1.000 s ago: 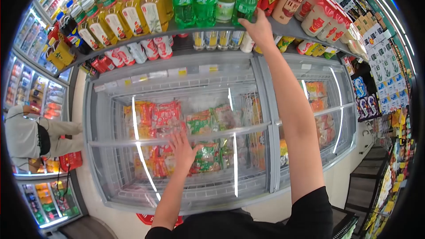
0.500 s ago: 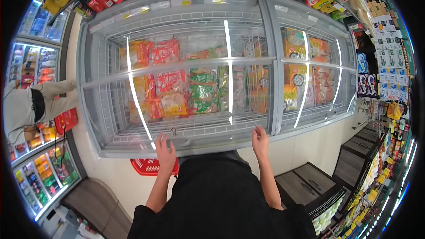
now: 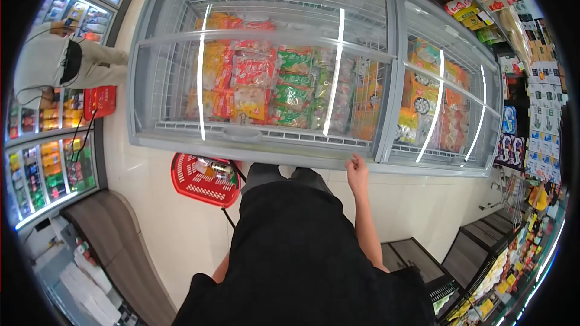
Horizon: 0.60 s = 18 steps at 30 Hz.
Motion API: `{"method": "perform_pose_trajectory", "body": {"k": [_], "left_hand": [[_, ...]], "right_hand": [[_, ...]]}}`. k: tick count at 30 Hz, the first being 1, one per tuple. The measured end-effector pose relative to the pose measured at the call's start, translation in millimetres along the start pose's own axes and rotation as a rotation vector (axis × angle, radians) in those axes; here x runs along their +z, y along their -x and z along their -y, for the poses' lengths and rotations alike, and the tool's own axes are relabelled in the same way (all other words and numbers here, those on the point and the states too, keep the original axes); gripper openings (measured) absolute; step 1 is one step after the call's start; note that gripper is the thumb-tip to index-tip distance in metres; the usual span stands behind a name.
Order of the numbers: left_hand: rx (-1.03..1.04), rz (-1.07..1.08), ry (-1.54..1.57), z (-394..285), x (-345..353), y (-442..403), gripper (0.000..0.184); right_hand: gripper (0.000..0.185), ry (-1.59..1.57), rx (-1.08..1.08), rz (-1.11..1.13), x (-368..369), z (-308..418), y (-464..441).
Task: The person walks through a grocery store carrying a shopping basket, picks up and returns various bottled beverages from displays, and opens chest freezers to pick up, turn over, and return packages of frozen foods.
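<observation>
My right hand point(image 3: 357, 168) is by the front edge of a chest freezer point(image 3: 302, 152), holding nothing, its fingers loosely bent and a little apart. Of my left arm only a bit of forearm shows beside my black shirt; the left hand is hidden. On the floor in front of the freezer stands a red basket point(image 3: 196, 188) with packaged items inside and a black handle beside my legs. Under the freezer's sliding glass lie red bags point(image 3: 252, 71), green bags point(image 3: 294, 96) and yellow bags point(image 3: 215, 63) of food.
At the left a person point(image 3: 45, 63) stands by lit drink fridges point(image 3: 54, 169), near another red basket point(image 3: 99, 101). Drinks line a shelf at the top right. Dark wooden-looking stands point(image 3: 417, 259) and stocked shelves are at the lower right; a brown curved counter point(image 3: 115, 241) is lower left.
My right hand has come down from the bottle shelf to the freezer's front edge. My left hand has left the glass and gone out of sight. More of the floor basket now shows.
</observation>
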<state>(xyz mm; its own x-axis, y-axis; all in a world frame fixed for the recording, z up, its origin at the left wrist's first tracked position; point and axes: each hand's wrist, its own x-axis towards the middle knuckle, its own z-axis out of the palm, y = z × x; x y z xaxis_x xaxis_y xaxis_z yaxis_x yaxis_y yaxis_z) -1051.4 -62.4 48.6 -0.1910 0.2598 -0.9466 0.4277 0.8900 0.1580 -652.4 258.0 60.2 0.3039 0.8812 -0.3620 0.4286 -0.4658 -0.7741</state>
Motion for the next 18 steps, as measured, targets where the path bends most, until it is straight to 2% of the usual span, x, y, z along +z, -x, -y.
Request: {"method": "perform_pose_trajectory", "body": {"k": [4,8,10,12,13,15,16,17,18], "left_hand": [[0.092,-0.029,0.073,40.8,64.2,20.9,0.026],[0.205,-0.114,0.104,45.7,91.1,23.9,0.029],[0.323,-0.212,0.089,32.7,85.8,23.3,0.031],[0.329,-0.371,-0.006,5.8,68.2,27.3,0.033],[0.138,-0.411,-0.095,-16.8,48.8,43.8,0.038],[0.154,-0.638,0.013,-8.2,21.4,40.3,0.039],[0.149,-0.658,0.102,-5.9,2.6,34.4,0.042],[0.229,-0.753,0.060,-4.3,-11.8,27.8,0.045],[0.329,-0.754,0.189,-1.2,-23.9,11.6,0.047]], "right_hand": [[0.033,-0.013,-0.062,0.038,-27.8,-24.6,-0.2],[0.031,-0.003,-0.044,0.048,-58.9,-31.1,6.9],[0.031,-0.005,-0.037,0.047,-65.2,-33.0,10.8],[0.031,-0.029,-0.057,0.085,-68.8,-33.8,11.1],[0.031,-0.035,-0.064,0.093,-68.2,-35.0,7.3],[0.032,0.058,-0.099,0.123,-65.4,-40.5,3.4],[0.032,0.054,-0.096,0.130,-62.1,-41.1,5.6],[0.033,0.012,-0.084,0.135,-59.2,-39.1,4.5],[0.033,-0.030,-0.072,0.141,-55.9,-35.9,3.3]]}}
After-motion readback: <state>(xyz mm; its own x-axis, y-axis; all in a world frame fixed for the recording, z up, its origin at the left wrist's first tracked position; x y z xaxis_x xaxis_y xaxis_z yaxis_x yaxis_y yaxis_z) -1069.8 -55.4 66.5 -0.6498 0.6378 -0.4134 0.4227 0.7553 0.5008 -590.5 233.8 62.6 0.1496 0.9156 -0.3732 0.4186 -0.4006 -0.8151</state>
